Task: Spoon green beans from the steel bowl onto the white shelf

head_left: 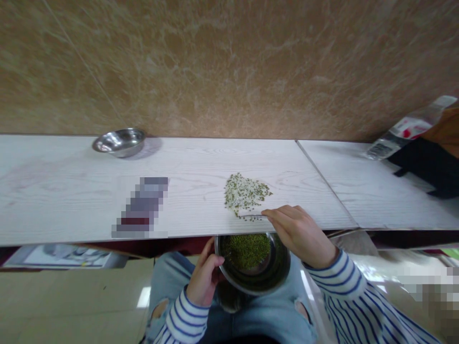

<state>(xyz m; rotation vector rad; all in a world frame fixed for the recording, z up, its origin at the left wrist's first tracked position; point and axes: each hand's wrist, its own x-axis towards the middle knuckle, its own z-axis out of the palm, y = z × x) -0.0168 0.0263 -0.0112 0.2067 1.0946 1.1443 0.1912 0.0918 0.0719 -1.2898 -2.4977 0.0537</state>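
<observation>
My left hand (pixel 206 275) grips the left rim of a steel bowl (pixel 281 270), thumb on the rim. The bowl sits above my lap, just under the table edge, with green mung beans (pixel 249 248) inside. A mixed patch of green beans and white grains, apparently rice (pixel 245 191), lies spread on the white table. My right hand (pixel 301 234) pinches a thin metal utensil (pixel 251 215) at the near side of this patch. Its exact kind is unclear. A few beans lie beside its tip.
An empty-looking steel bowl (pixel 120 143) stands at the back left by the wall. A blurred-out flat object (pixel 143 205) lies nearer on the left. On the right are a clear plastic bottle (pixel 409 129) and a black and brown item (pixel 430 162). A seam (pixel 326 184) crosses the tabletop.
</observation>
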